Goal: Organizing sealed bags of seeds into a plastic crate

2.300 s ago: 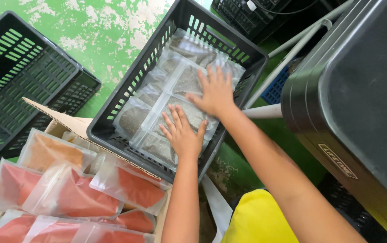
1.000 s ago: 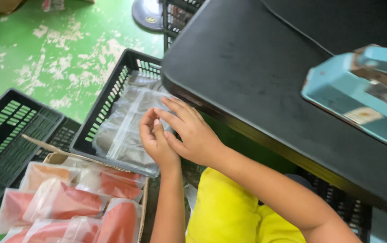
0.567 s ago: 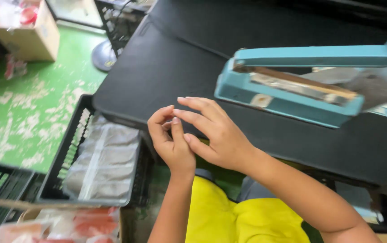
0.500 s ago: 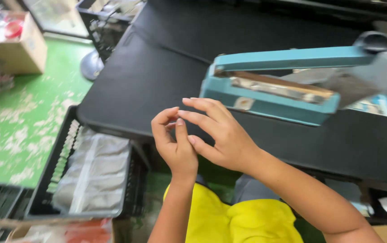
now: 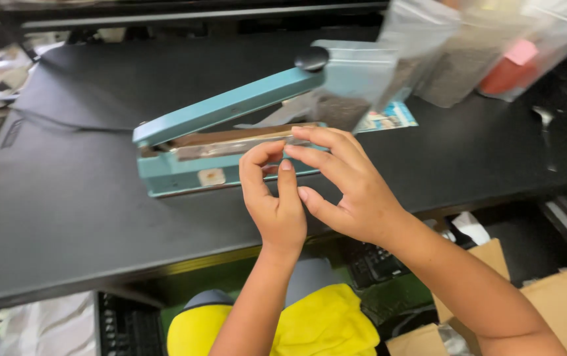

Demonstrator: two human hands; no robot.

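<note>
My left hand (image 5: 275, 204) and my right hand (image 5: 353, 188) hover together over the front of the black table (image 5: 66, 198), fingertips touching each other, nothing visible in either. Just behind them stands a teal heat sealer (image 5: 221, 135) with its arm raised and a black knob (image 5: 312, 58) at its end. My right fingertips are close to the sealer's bar. Several clear bags (image 5: 468, 53), blurred, with dark grains and something red inside, lie at the table's upper right.
A black crate (image 5: 122, 323) with a clear bag (image 5: 46, 326) beside it shows under the table at lower left. Brown cardboard boxes (image 5: 560, 310) stand at lower right. My yellow garment (image 5: 316, 326) fills the bottom centre. A printed leaflet (image 5: 389, 117) lies behind the sealer.
The view swung up from the crate of bags on the green floor to the tabletop. Both hands left the crate and rose together in front of the sealer.
</note>
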